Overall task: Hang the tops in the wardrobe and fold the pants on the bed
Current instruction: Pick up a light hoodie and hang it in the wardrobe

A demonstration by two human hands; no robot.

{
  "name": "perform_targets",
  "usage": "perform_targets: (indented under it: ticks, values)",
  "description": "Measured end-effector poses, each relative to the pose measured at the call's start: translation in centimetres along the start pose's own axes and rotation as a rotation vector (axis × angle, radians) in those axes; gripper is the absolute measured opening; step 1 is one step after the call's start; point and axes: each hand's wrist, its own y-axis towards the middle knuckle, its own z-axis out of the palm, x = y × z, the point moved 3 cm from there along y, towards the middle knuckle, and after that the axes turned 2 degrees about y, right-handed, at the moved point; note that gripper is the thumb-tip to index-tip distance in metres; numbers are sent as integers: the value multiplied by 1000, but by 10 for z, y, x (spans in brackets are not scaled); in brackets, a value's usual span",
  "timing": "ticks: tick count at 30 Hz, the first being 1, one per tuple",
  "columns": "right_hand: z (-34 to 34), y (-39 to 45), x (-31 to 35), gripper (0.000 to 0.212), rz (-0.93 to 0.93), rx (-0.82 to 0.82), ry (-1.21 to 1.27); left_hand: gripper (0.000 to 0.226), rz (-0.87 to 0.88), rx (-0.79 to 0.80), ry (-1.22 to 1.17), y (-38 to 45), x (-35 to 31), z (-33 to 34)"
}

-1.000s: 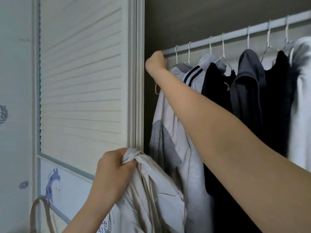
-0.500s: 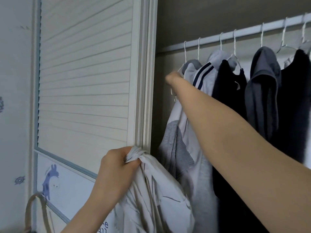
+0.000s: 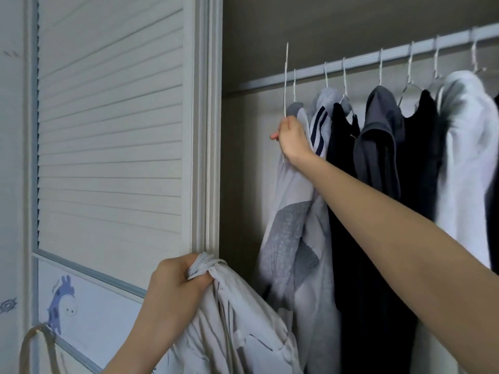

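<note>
L hand [image 3: 178, 282] fisted on crumpled pale shirt [image 3: 235, 327]; R hand [image 3: 293, 137] gripping white wire hanger [image 3: 285, 76] w/ hook above rail [image 3: 378, 56].

A crumpled white top [image 3: 237, 319] hangs bunched, low beside the open wardrobe's door frame [image 3: 206, 130].

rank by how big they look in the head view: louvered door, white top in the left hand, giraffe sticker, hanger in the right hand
1. louvered door, largest by far.
2. white top, though it is cut off by the frame's bottom edge and close to the camera.
3. giraffe sticker and hanger: unsure; the hanger shows only a thin wire, longer but slimmer, partly hidden in the right hand.
</note>
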Motion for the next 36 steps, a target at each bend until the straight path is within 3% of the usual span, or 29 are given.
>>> perform_targets:
  ticks: [6,10,13,18,22,24,29,32,36]
  values:
    - [-50,-43,2,27,58,71,184,23,-54,7,33,-8,-16,0]
    - [-78,-113,13,22,126,92,362,15,-236,17,-19,-9,-32,0]
    - [-109,-172,24,23,160,125,519,18,-254,81,104,-19,-47,6]
    - [-166,-256,43,27,217,212,828,13,-255,373,327,-32,-74,13]
    - [-221,-318,40,22,339,204,1017,19,-335,934,401,-59,-96,9]
    - [-242,-343,34,28,410,180,1055,25,-385,1029,329,-74,-100,7]
    - [-287,-393,13,30,550,145,1114,28,-516,692,49,-94,-80,1]
    - [-306,-412,4,37,600,177,1277,22,-577,515,-76,-105,-70,-3]
    - [-326,-426,-2,42,676,241,1306,26,-635,330,-193,-108,-55,-15]
